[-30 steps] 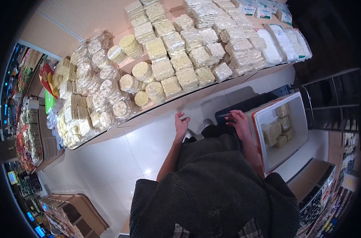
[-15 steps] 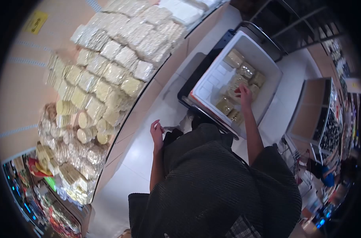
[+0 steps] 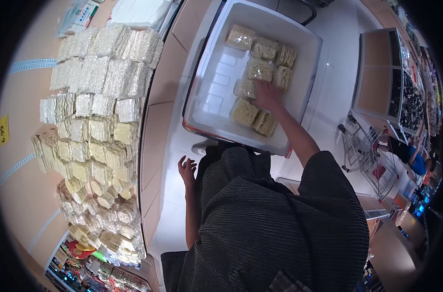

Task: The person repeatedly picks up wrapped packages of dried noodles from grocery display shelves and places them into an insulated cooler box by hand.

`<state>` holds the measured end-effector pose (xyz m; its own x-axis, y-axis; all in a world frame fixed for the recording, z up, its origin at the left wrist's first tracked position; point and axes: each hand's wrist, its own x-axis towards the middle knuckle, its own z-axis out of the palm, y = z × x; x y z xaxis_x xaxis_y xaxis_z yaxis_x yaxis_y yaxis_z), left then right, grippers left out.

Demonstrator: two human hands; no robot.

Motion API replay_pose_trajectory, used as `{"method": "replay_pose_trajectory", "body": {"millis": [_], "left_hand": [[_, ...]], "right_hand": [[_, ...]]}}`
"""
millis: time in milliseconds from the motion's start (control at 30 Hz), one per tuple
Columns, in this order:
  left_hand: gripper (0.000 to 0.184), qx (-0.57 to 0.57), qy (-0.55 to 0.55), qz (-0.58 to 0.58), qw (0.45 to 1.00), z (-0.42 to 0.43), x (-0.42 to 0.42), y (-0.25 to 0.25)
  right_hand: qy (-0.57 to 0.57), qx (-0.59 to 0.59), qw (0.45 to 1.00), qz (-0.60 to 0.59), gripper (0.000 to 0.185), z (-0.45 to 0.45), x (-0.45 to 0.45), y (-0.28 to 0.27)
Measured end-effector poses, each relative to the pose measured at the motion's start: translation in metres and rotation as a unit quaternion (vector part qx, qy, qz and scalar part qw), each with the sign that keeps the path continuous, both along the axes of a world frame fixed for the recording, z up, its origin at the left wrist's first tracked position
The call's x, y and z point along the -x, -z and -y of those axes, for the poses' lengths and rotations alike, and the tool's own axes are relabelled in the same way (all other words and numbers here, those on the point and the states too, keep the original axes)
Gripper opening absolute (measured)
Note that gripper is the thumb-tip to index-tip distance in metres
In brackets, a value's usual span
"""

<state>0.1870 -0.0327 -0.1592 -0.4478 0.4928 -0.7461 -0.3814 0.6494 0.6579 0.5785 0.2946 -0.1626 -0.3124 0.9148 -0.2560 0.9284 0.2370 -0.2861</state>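
Inside a large white bin [image 3: 209, 117], my right hand [image 3: 269, 95] is at the end of a clear-wrapped pack of dried noodles [image 3: 245, 89], its fingers closed on the pack's right side; the fingertips are partly hidden. Several similar packs lie around it, among them a noodle pack [image 3: 240, 37] at the far end and another noodle pack [image 3: 244, 112] just nearer to me. My left hand [image 3: 187, 170] hangs beside my body over the floor, fingers loosely bent and apart, holding nothing.
On my left runs a display shelf [image 3: 150, 146] stacked with wrapped noodle packs [image 3: 92, 104]. A yellow price tag [image 3: 2, 130] is on its panel. To the right are a shopping cart [image 3: 372, 160], a wooden display unit [image 3: 376, 73] and a person in blue [image 3: 417, 160].
My view has turned, so the bin appears higher and further left, with more packs visible. My right hand has moved onto a noodle pack. My left hand still hangs at my side.
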Motion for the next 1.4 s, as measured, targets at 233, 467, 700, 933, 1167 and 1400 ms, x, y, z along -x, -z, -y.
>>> {"method": "replay_pose_trajectory", "body": {"millis": [233,467,700,933,1167,1400], "left_hand": [[0.045,-0.001,-0.052,-0.008,0.999,0.02,-0.014,0.008],[0.045,-0.02,-0.103,-0.008,0.994,0.042,-0.03,0.011],[0.045,-0.02,-0.122,-0.03,0.992,0.043,-0.025,-0.007],[0.044,-0.061,-0.082,-0.057,0.993,0.037,-0.017,-0.009],[0.051,-0.22,-0.027,-0.064,0.973,-0.032,-0.004,-0.119],[0.07,-0.432,0.065,0.045,0.899,-0.092,0.054,-0.234]], "right_hand": [[-0.038,0.023,0.997,0.058,0.103,-0.009,0.005,0.023],[-0.044,-0.025,0.999,-0.007,0.098,-0.009,0.001,0.04],[-0.018,-0.048,0.996,-0.071,0.094,-0.007,0.003,0.007],[-0.046,-0.141,0.981,-0.128,0.091,0.0,0.02,-0.096],[0.052,-0.035,0.879,-0.472,0.093,0.024,0.088,-0.228],[0.135,0.351,0.624,-0.685,0.087,0.09,0.222,-0.288]]}}
